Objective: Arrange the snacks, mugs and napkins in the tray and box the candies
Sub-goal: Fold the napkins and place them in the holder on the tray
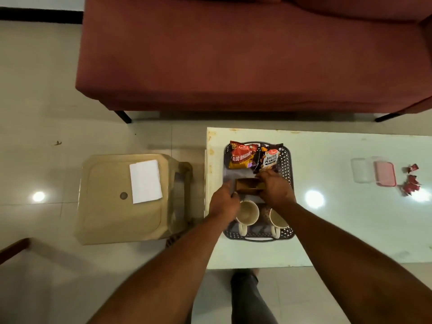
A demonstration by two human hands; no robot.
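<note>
Head view, with places given relative to the dark perforated tray (286, 160) on the white table (350, 230). Left of the tray, off the table, a beige plastic stool (105, 218) carries a white folded napkin (145, 181) whose long axis runs toward the sofa (233, 54); bare floor surrounds the stool. The tray sits just inside the table's left edge, long axis running away from the viewer.

At its far end lie two snack packets side by side, a red-and-yellow Aloo Bhujia packet (242, 155) and a dark Salted Peanuts packet (271, 159), labels facing up. At mid-tray a brown packet (249, 186) lies crosswise, long axis left to right. The left hand (224, 202) closes its fingers on the packet's left end; the right hand (275, 188) curls over its right end, fingers partly closed and touching it.

At the tray's near end stand two cream mugs, the left mug (247, 212) and the right mug (278, 218), upright, handles pointing toward the viewer.

Right of the tray the tabletop is open up to a clear box (360, 170), a pink lid (385, 173) just beside it, and red-wrapped candies (411, 181) near the frame's right edge.
</note>
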